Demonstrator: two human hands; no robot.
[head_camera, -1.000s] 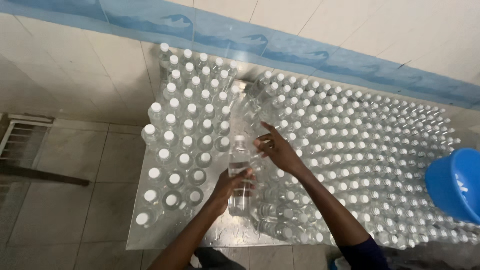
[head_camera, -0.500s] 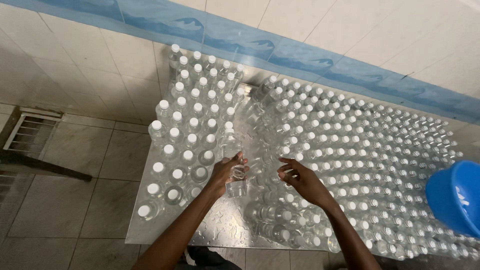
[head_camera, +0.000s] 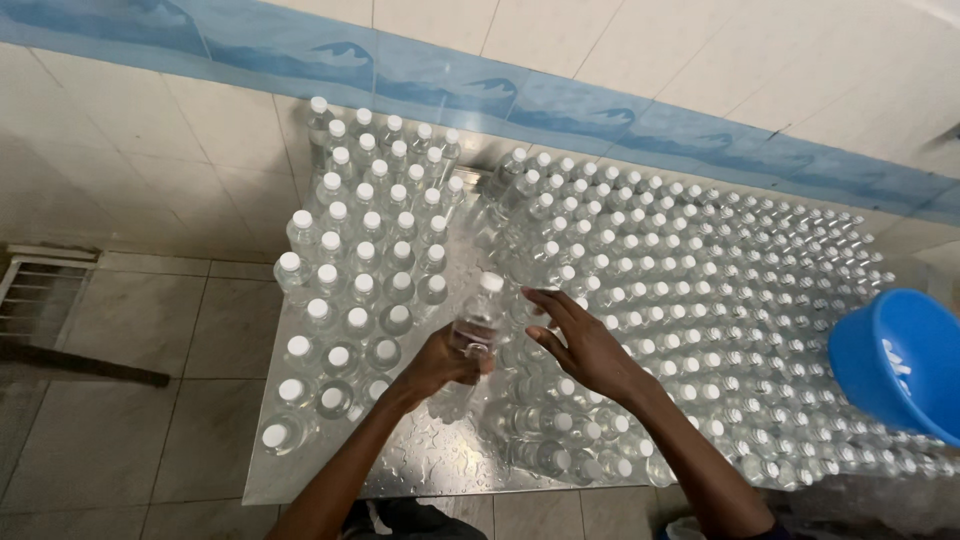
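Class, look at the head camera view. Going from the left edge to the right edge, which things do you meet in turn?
Floor grate → block of capped clear bottles → left hand holding one clear bottle → right hand → wide field of capped bottles → blue basin.

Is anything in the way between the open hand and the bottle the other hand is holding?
Nothing visible is. The left hand grips a clear white-capped bottle over the wet metal table. The right hand is open just beside it, with only a small bare gap between. The rows of capped bottles stand off to the sides.
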